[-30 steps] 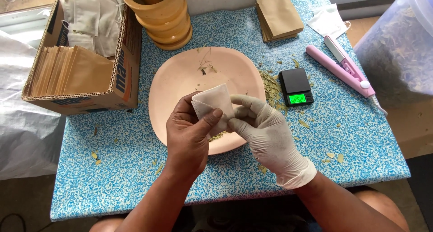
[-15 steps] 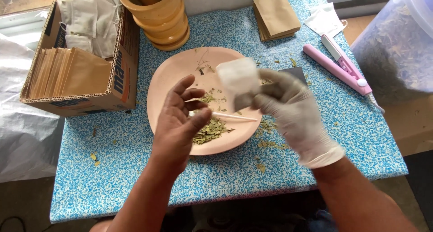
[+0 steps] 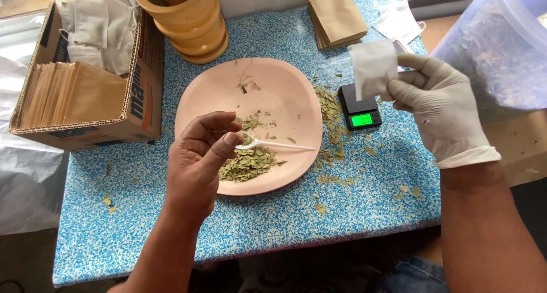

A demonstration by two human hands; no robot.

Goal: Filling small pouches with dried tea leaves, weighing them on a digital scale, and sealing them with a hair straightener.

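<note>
My left hand (image 3: 196, 165) fingers pinch white spoon (image 3: 268, 145) on pink plate (image 3: 285, 88), beside leaves (image 3: 248, 163). Gloved right hand (image 3: 436, 108) clamps white sachet (image 3: 373, 68) at 2 o'clock, over scale (image 3: 360, 108). Filling step; next needs steady scoop.

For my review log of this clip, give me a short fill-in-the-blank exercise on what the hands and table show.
1. The gloved right hand holds a white ____ above the pocket scale.
2. The bare left hand touches a white plastic ____.
3. The dried leaves lie on a ____ plate.

Missing words: pouch; spoon; pink
</note>
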